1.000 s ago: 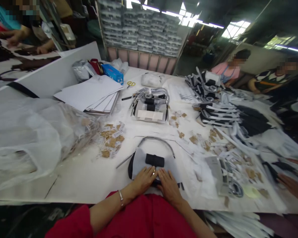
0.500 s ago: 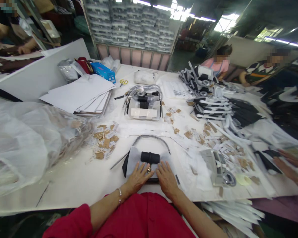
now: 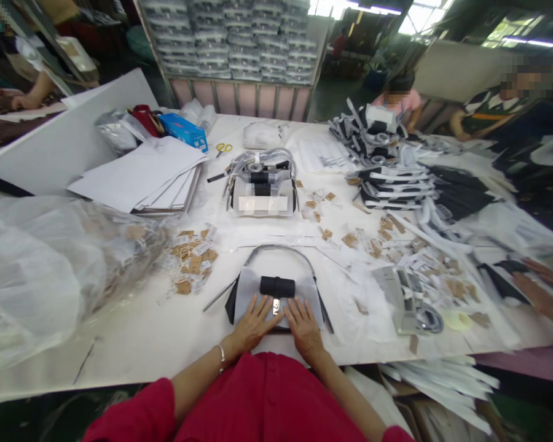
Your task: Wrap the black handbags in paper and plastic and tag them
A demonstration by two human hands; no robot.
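Note:
A handbag (image 3: 247,291) lies right in front of me, its front covered by a pale grey sheet, with a black strap piece across the middle and a shiny metal clasp (image 3: 276,306) below that. Its wrapped handle (image 3: 281,249) arches away from me. My left hand (image 3: 254,325) lies flat on the bag's lower front, left of the clasp, fingers stretched out. To the right of the clasp my right hand (image 3: 303,326) rests flat too, fingers spread. Both hands press on the sheet without gripping; the bag's lower edge is partly hidden under them.
Beyond the bag stands another wrapped handbag (image 3: 262,205). Paper tags (image 3: 194,264) lie at left by a large plastic bag (image 3: 50,276). At right are a tape dispenser (image 3: 399,301), stacked bags (image 3: 396,187) and a co-worker's hands (image 3: 541,294). Yellow scissors (image 3: 223,147) lie farther back.
My hands have shifted slightly apart on the bag, showing more of the clasp. The whole view has tilted a little downward. Both palms stay on the bag.

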